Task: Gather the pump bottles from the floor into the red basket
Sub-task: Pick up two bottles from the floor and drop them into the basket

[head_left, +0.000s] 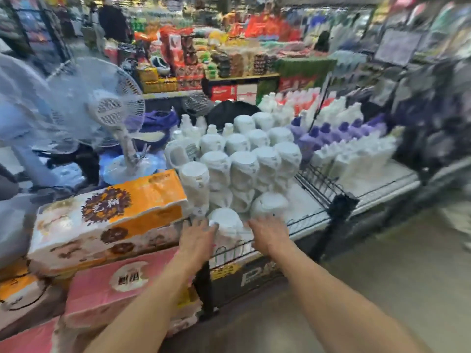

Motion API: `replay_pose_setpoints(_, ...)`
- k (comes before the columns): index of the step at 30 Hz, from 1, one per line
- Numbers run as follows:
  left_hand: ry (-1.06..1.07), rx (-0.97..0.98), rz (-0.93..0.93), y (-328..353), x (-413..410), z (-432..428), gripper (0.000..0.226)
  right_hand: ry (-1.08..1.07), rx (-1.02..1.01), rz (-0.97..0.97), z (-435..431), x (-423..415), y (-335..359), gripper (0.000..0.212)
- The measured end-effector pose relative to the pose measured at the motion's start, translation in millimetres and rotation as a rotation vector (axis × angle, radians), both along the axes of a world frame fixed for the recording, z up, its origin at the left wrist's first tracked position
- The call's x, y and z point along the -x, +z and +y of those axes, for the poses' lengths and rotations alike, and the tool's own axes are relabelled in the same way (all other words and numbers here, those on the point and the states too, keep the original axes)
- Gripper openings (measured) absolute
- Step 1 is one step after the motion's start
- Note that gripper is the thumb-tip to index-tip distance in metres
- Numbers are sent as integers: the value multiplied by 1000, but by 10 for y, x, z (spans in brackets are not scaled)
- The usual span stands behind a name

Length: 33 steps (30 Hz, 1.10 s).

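I see 2 hands at 6 o'clock, the left hand [197, 239] and the right hand [267, 235], and 1 fan on a stand [107, 108] at 10 o'clock; the white bottles [244, 169] are too blurry to count.

White letters, maybe "PA", on black shelf front [257, 273]. Blurred Chinese characters on orange pack [142, 200], pink pack [107, 289].

White fan [112, 110], orange tissue pack [109, 215] — pink pack [122, 284] beneath

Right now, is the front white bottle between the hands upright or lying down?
Lying down: front white bottle shows its round base to the camera, like the stack behind.
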<state>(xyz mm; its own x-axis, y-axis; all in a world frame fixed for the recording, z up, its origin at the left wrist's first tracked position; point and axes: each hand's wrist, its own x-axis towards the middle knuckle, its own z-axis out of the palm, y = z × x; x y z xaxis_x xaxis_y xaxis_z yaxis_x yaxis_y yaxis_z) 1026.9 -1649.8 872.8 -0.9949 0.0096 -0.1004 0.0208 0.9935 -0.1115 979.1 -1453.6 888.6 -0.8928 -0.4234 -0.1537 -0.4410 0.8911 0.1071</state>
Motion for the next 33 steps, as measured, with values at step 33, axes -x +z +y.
replay_pose_setpoints(33, -1182, -7, 36, 187, 2129, 5484, 48, -1317, 49, -81, 4830, -138, 173, 50)
